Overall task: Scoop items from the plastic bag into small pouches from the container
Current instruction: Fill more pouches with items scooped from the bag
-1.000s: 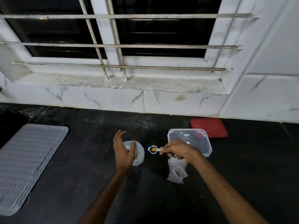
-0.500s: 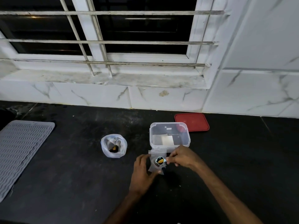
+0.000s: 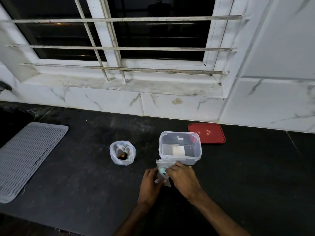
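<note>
1. My left hand [image 3: 150, 183] has its grip closed on the small pouch [image 3: 163, 163], pinching the pouch's 9 o'clock edge. I cannot tell whether the pouch's lower end rests on the table [image 3: 85, 184].
2. My right hand [image 3: 183, 178] has its grip pinched on the blue scoop [image 3: 162, 170]. The handle is hidden in the fingers, and the bowl shows between the 2 hands against the pouch. I cannot tell whether the bowl is loaded.
3. The pouch's long axis runs from 12 to 6 o'clock. Its 12 o'clock end lies just beside the near wall of the clear container [image 3: 197, 150], where more pouches [image 3: 172, 149] lie flat.
4. The relation that matters is the plastic bag [image 3: 122, 153], which sits at 10 o'clock from the scoop, mouth up, with orange items [image 3: 122, 155] at its bottom. The left hand is nearer to it, so I judge the next scoop means reaching the right hand across toward 10 o'clock.
5. The red lid [image 3: 207, 133] lies at 1 o'clock from the container, and a grey mat [image 3: 29, 155] lies far out at 9 o'clock.
</note>
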The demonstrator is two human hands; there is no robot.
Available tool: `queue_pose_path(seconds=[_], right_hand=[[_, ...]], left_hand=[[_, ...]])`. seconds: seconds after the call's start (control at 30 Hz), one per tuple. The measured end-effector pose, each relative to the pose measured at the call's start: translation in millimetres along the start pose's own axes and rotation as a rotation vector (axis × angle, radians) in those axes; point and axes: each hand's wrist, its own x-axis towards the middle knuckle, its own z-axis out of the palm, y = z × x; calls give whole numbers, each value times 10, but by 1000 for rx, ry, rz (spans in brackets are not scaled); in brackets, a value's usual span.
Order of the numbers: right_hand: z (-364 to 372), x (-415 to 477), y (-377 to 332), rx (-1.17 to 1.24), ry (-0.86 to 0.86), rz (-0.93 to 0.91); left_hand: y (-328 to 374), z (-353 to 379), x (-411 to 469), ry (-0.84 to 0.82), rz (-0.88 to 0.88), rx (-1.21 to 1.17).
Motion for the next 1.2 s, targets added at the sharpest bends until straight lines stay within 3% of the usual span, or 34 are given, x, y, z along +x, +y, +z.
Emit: queue_pose_path(seconds=[0.13,0.37,0.57,0.7,0.83,1.0,1.1,1.2], right_hand=[[169,-38,84,147,115,180],[184,-71,164,727,199,512],[73,-131,221,970,220,642],[-105,-56,52,1045,249,589],[-129,270,-316,1037,217,501],[61,890,-833,806,170,428],[189,1215,-1076,591,175,449],[314,1483,-1230,399,160,434]], left_hand=[[38,-11,-6,5,-31,-4],[25,-29,-28,0,1,3],[33,-166,23,-33,14,-30],[-12,-517,195,50,-27,-141],[-87,-985,433,224,-76,-173],[-327,-1410,633,405,-171,-145],[-502,-1553,720,408,-318,-126],[-536,-1607,794,298,-439,-87]])
